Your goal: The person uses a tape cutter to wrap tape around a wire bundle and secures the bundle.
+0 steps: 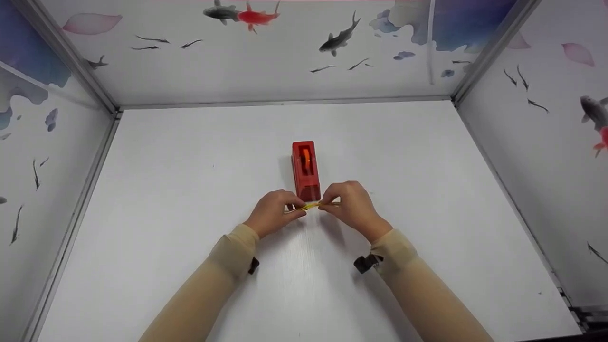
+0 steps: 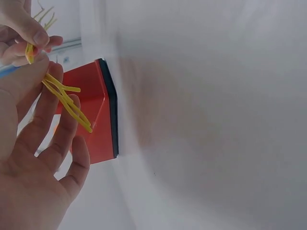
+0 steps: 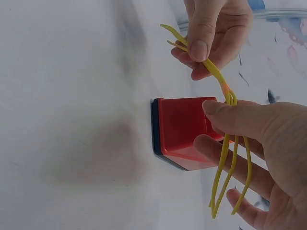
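Observation:
A small bundle of thin yellow strands (image 1: 311, 206) stretches between both hands, close to the near end of a red tape dispenser (image 1: 308, 182). My left hand (image 1: 273, 213) pinches one end between thumb and fingers, and loose strand ends (image 2: 72, 109) stick out past them. The other end is pinched by my right hand (image 1: 354, 206); several strands (image 3: 230, 158) hang beyond its thumb in the right wrist view. Between the two grips a pinkish-orange patch (image 3: 226, 88) shows on the bundle. An orange roll (image 1: 306, 161) sits inside the dispenser.
The white tabletop (image 1: 190, 166) spreads around the hands. Panels printed with fish (image 1: 275, 71) enclose it at the back and both sides, with metal rails along the edges. A black device (image 1: 367, 262) is worn at the right wrist.

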The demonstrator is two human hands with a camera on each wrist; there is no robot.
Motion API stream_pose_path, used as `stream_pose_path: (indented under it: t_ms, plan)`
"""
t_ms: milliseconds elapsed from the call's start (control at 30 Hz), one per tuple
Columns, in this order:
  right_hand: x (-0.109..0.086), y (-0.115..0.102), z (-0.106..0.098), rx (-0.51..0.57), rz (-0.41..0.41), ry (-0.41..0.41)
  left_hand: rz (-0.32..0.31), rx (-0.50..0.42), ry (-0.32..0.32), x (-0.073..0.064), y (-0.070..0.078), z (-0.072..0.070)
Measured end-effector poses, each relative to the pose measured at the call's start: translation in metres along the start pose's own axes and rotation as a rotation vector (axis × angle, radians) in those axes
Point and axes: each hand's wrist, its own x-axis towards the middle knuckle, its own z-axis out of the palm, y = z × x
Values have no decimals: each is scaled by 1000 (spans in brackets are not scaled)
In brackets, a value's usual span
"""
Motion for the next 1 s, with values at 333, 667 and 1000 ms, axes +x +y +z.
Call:
stream_pose_path:
  t_ms: [333, 667, 1000]
  plan:
    - [2, -3, 0, -38, -17, -3, 9, 44, 68, 1, 3, 0]
    - [2, -8, 1, -136, -33, -28, -5, 71, 69, 1, 4, 1]
    - [2, -9, 3, -201, -26, -30, 21, 102, 101, 0, 6, 0]
